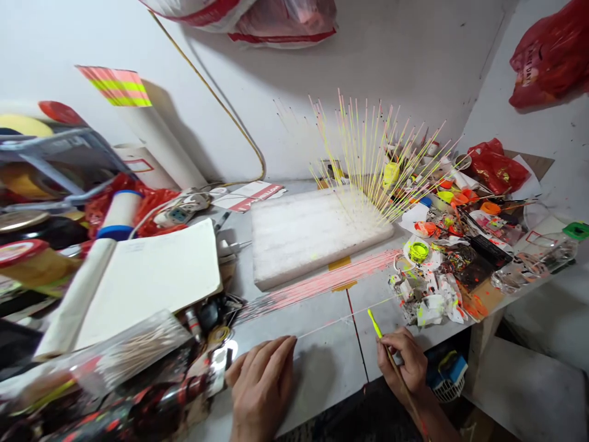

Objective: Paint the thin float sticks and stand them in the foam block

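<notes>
My left hand [262, 383] is closed at the near end of a thin pale stick [326, 325], its fingertips hidden behind the knuckles. The stick reaches to the right, low over the grey tabletop. In my right hand [405, 362] is a paintbrush [375, 323], pinched by the handle, its tip coated in bright yellow paint. That tip points up and away, slightly on the near side of the stick. Beyond both hands, a bundle of thin pink sticks [322, 279] lies along a white foam block [317, 230]. Many yellow-and-pink sticks [361, 159] stand fanned out in the block's right part.
An open cup of yellow paint [418, 250] sits among paint-smeared scraps at the right. To the left are an open notebook [156, 288], a bag of cotton swabs [133, 356] and a power strip [181, 212]. A dark red line [356, 331] crosses the tabletop between my hands.
</notes>
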`<state>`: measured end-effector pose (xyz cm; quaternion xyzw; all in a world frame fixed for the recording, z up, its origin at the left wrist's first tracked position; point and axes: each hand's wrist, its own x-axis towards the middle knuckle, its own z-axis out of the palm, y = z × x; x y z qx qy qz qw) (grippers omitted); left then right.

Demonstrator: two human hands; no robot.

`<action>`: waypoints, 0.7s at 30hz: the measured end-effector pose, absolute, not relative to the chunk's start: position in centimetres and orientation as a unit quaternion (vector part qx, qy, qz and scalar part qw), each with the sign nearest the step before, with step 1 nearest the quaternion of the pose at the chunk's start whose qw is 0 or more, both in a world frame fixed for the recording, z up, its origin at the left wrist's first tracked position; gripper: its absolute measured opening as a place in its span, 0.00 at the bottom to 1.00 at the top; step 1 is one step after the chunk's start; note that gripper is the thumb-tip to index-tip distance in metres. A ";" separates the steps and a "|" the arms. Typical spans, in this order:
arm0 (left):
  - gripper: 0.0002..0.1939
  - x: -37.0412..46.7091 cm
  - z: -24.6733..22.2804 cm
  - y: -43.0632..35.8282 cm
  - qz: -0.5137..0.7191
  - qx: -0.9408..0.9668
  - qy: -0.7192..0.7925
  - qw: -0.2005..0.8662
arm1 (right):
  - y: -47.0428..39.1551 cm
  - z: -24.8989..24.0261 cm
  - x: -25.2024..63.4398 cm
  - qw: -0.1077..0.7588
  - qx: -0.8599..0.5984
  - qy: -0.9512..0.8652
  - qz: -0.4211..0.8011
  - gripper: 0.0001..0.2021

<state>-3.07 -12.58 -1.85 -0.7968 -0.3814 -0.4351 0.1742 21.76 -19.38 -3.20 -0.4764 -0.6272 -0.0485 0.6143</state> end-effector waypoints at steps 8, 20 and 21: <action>0.13 -2.8 -1.8 -12.9 -0.443 -0.792 -0.390 0.154 | -19.2 -3.4 22.0 0.604 -0.489 -0.627 -0.047 0.09; 0.12 -2.5 -1.3 -13.0 -0.438 -0.794 -0.388 0.164 | -19.7 -4.3 22.6 0.617 -0.502 -0.606 -0.029 0.09; 0.12 -2.5 -1.2 -13.0 -0.439 -0.793 -0.388 0.168 | -19.8 -4.5 22.6 0.618 -0.502 -0.604 -0.025 0.09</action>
